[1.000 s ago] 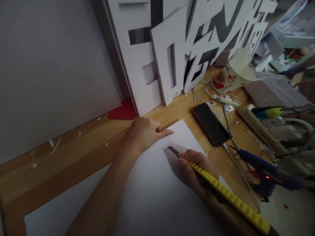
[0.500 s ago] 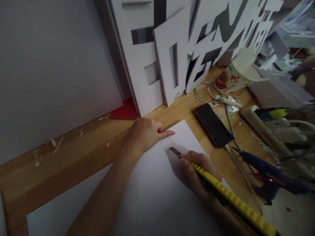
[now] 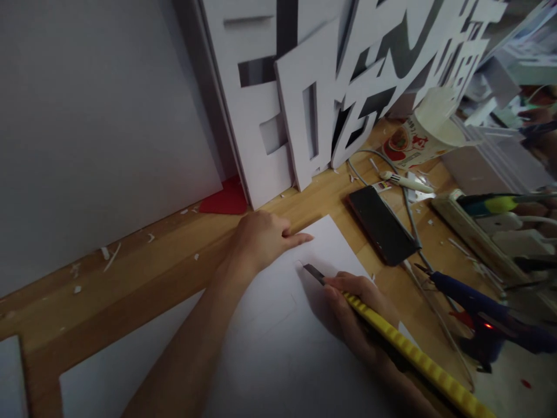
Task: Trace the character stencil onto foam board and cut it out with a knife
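A white foam board (image 3: 270, 348) lies on the wooden table, with faint lines marked on it. My left hand (image 3: 261, 238) is closed at its far edge, the thumb stretched flat across the top and the other fingers curled and mostly hidden. In my right hand (image 3: 354, 299) is a yellow utility knife (image 3: 402, 342), gripped near the front with its dark blade (image 3: 313, 271) out. The blade tip is at the board's surface beside a small curved mark, just right of my left thumb; whether it touches I cannot tell.
White cut-out letters (image 3: 267, 122) lean at the back, by a red piece (image 3: 226, 198). To the right are a black phone (image 3: 383, 225), a paper cup (image 3: 418, 139), a cable, a power strip (image 3: 474, 232) and a blue glue gun (image 3: 474, 299) with a red light. White scraps litter the wooden table (image 3: 143, 261).
The whole view has shifted slightly, so everything sits a little farther right and lower. Both hands keep nearly the same pose, and the knife tip stays close to the curved mark.
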{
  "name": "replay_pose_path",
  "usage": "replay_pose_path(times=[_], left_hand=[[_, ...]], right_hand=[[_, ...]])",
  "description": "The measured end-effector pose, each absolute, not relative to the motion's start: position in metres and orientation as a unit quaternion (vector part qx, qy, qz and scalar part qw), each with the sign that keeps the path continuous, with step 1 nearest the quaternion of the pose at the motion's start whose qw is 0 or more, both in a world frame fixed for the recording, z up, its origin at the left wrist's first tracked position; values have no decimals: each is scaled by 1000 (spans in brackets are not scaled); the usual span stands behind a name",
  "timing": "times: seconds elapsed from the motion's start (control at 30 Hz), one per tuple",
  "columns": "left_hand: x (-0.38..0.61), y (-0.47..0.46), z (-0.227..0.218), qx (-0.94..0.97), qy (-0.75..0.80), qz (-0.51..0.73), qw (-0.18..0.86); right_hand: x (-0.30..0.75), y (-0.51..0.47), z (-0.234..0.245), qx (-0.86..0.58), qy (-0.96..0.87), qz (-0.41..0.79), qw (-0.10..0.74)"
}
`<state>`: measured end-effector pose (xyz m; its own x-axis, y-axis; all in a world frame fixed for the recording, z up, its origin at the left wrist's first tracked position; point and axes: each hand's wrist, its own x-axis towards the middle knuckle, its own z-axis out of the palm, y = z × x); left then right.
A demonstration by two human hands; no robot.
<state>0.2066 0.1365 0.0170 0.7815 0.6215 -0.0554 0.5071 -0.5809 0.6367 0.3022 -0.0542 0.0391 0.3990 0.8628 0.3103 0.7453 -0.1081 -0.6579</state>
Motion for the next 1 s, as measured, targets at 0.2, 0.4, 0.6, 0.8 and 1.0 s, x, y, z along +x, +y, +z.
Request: replay_pose_path(times=[0.2,0.4,0.6,0.8,1.0], left_hand=[[206,137,15,886,316,95,327],[206,137,14,882,316,99,335],[206,136,17,880,322,94,336],[206,137,17,879,318,96,343],[206,137,14,880,315,102,339]], right_hand=[[304,-55,37,-735,-538,95,401],[305,-58,36,-735,-545,89,393],[307,-59,29,-706,-531,121,453],[306,-51,32,-710,-541,119,434],[306,-50,34,-723,-536,123,418]])
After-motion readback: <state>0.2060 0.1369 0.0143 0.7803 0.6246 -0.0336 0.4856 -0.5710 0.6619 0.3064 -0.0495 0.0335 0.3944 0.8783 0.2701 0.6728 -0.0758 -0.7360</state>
